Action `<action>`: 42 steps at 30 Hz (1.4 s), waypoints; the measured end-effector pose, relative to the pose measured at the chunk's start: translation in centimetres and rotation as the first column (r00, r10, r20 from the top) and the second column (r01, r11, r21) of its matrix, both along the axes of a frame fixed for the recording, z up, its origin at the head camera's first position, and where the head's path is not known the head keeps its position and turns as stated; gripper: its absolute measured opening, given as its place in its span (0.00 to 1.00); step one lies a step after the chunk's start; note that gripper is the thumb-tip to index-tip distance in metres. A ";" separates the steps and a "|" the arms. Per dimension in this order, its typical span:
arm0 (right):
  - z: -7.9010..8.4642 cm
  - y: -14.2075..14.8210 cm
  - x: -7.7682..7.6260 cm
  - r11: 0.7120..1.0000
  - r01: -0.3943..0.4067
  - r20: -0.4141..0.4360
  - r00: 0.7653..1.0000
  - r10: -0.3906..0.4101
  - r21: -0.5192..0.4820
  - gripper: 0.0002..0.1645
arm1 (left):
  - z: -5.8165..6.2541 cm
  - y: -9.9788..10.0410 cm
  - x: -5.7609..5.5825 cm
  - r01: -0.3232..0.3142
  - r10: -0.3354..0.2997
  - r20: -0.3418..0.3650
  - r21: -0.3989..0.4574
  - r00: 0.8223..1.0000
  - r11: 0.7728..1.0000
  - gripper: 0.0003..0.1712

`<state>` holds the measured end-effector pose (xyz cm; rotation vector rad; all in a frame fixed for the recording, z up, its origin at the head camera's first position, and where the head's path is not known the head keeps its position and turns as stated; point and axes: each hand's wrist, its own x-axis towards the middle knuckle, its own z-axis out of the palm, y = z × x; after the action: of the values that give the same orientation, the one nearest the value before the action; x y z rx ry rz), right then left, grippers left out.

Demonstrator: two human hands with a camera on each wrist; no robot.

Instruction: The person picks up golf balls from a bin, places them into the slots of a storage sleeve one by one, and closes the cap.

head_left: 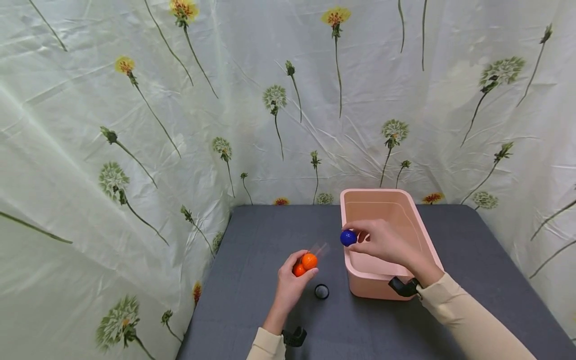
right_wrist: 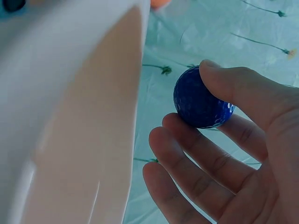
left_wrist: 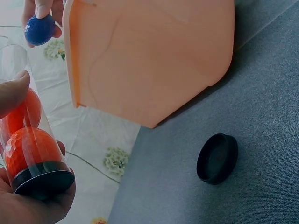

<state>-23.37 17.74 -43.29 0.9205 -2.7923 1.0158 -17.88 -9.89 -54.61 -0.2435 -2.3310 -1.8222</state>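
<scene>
My left hand (head_left: 290, 281) grips a clear plastic tube (left_wrist: 13, 58) with a black end cap (left_wrist: 44, 181) at its base. Inside sit two orange golf balls (head_left: 309, 261), one behind the other, and the tube's far end looks uncapped. Between thumb and fingertips, my right hand (head_left: 384, 243) pinches a blue golf ball (right_wrist: 201, 100). That ball is held near the left rim of a pink plastic bin (head_left: 360, 274), to the right of the tube's uncapped end. Part of the bin's inside is hidden behind the right hand and forearm.
A loose round black cap (left_wrist: 217, 158) lies on the dark grey table (head_left: 252, 280), between the left hand and the bin. Behind and to the left hangs a pale curtain (head_left: 252, 125) printed with dandelions. Both wrists wear black camera straps (head_left: 403, 287).
</scene>
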 end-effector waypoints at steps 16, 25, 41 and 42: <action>-0.6 -2.8 2.0 0.997 -0.034 0.047 0.998 0.038 -0.072 0.28 | -1.0 0.0 -0.1 0.019 -0.021 -0.028 -0.047 0.999 0.999 0.28; -0.9 -3.5 2.1 0.997 -0.036 0.086 0.995 0.041 -0.062 0.30 | -0.9 0.0 0.3 0.021 -0.023 -0.026 -0.062 0.999 0.998 0.28; -1.4 -4.3 2.8 0.996 -0.059 -0.011 0.998 0.058 -0.071 0.24 | -1.0 -0.4 0.3 0.024 -0.026 -0.066 -0.024 0.998 0.999 0.26; -1.4 -4.4 2.9 0.996 -0.056 -0.019 0.998 0.055 -0.073 0.24 | -1.0 -0.4 0.3 0.026 -0.027 -0.066 -0.021 0.997 0.999 0.26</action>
<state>-20.48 13.35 -44.69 0.9982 -2.7102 1.1046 -17.62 -10.31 -55.61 -0.3339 -2.3133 -1.7749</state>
